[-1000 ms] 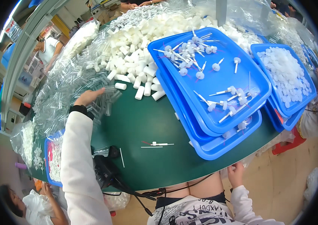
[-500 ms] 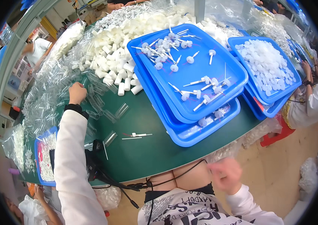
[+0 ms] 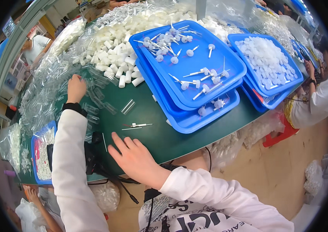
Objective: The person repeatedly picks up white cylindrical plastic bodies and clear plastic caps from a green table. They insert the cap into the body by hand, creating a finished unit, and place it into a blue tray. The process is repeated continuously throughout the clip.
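Observation:
My left hand (image 3: pixel 76 89) reaches to the edge of a heap of clear plastic tubes (image 3: pixel 52 91), its fingers curled in. What they hold, if anything, is hidden. Close to the table's near edge, my right hand (image 3: pixel 135 159) is open, fingers spread and palm down, with nothing seen in it. Beyond its fingertips lie a thin white rod-like part (image 3: pixel 141 125) with a reddish wire and a plain white stick (image 3: pixel 127 128). A single clear tube (image 3: pixel 128 107) rests between my two hands. A slim white stick (image 3: pixel 104 142) lies left of my right hand.
Stacked blue trays (image 3: pixel 206 46) hold white discs with rods. Another blue tray (image 3: pixel 298 79) on the right carries translucent white discs (image 3: pixel 264 58). White foam-like cylinders (image 3: pixel 110 50) are heaped behind. A blue tray of small white parts (image 3: pixel 46 154) and black cables (image 3: pixel 127 189) are at the near left.
My right hand has come from beside my lap up and leftward over the table's near edge, fingers spreading. My left hand stays by the tubes. The whole view has shifted slightly.

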`<state>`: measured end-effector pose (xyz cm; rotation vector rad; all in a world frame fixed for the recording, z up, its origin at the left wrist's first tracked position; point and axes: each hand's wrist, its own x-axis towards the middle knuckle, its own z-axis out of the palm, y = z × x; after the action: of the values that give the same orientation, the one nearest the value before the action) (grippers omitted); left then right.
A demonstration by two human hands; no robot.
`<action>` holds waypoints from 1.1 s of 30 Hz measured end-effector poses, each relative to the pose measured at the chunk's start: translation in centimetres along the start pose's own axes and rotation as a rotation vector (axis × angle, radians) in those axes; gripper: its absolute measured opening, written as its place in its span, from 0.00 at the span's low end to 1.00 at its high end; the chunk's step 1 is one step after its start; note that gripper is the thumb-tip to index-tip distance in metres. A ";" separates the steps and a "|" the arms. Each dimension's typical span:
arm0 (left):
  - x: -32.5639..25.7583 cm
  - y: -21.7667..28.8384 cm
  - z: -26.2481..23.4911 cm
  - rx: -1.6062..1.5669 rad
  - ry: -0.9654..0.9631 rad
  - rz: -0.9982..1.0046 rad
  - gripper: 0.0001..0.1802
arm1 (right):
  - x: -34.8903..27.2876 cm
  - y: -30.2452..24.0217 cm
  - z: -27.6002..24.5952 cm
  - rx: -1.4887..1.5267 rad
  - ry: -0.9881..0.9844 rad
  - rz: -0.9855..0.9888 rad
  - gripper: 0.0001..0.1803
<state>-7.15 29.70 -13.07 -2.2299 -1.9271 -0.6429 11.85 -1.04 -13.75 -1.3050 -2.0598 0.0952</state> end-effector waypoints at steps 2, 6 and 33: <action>-0.4 0.1 -0.8 -0.063 -0.023 0.024 0.15 | -0.3 0.1 0.8 -0.022 0.022 0.035 0.14; -2.8 4.8 -4.4 -0.290 -0.075 0.148 0.19 | -0.7 1.5 0.8 -0.019 0.072 0.082 0.11; -4.7 15.2 -3.2 0.218 0.012 0.216 0.16 | 5.3 21.2 -22.5 -0.197 0.032 0.425 0.13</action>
<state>6.38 21.47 -9.30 -2.2455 -1.6312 -0.3940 39.92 7.34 -2.47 -1.8390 -1.7698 0.0607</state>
